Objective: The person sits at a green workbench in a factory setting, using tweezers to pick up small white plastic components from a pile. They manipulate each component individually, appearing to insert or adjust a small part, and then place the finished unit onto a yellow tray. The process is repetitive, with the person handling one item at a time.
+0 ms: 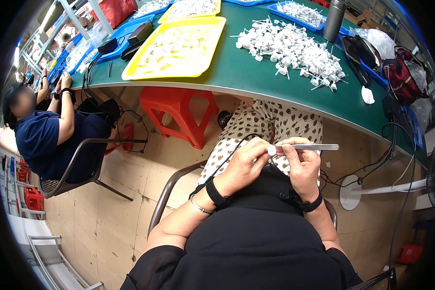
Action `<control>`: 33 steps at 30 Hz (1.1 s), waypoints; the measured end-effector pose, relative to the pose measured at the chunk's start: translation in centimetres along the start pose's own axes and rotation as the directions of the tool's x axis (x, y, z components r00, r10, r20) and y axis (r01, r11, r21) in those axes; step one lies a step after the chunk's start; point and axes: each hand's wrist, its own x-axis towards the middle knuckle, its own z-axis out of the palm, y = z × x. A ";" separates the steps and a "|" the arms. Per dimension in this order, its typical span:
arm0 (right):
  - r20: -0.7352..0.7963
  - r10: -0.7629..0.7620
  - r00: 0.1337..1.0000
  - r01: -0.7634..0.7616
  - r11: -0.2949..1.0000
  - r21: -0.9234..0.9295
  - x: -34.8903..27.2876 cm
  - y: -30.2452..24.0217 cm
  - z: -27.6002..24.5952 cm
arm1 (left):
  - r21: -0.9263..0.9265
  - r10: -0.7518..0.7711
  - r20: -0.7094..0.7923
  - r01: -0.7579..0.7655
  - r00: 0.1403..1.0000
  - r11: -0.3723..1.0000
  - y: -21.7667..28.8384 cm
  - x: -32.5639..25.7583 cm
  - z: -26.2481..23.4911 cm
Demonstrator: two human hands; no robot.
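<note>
The left hand [244, 162] is pinching a small white part [271, 151] while the right hand [302, 166] is gripping metal tweezers [314, 147], their long axis lying level, tips pointing left at the part.

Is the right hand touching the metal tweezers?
Touching. The head view shows the right hand pinching the metal tweezers between its fingertips, beside the left hand.

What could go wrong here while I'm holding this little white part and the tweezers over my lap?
1. The small white part is pinched in the left hand above your lap, away from the green table; if it slips, it would likely drop to the floor.
2. The right hand holds the metal tweezers close to the left fingertips; a slip could jab them.
3. The pile of white parts spreads toward the table edge; a nudge might knock some off.
</note>
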 end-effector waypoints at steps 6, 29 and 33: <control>0.000 0.014 1.000 -0.014 1.000 0.013 0.0 -0.1 0.0 | 0.006 0.000 -0.001 0.000 1.000 1.000 0.0 0.0 0.0; -0.012 0.010 1.000 -0.011 0.998 -0.058 -0.1 0.4 -0.2 | -0.004 0.031 -0.013 -0.031 0.999 1.000 -0.2 0.0 0.1; -0.017 0.027 1.000 -0.027 0.999 -0.026 -0.1 0.1 0.0 | 0.018 0.011 -0.002 -0.011 1.000 1.000 0.0 0.0 0.0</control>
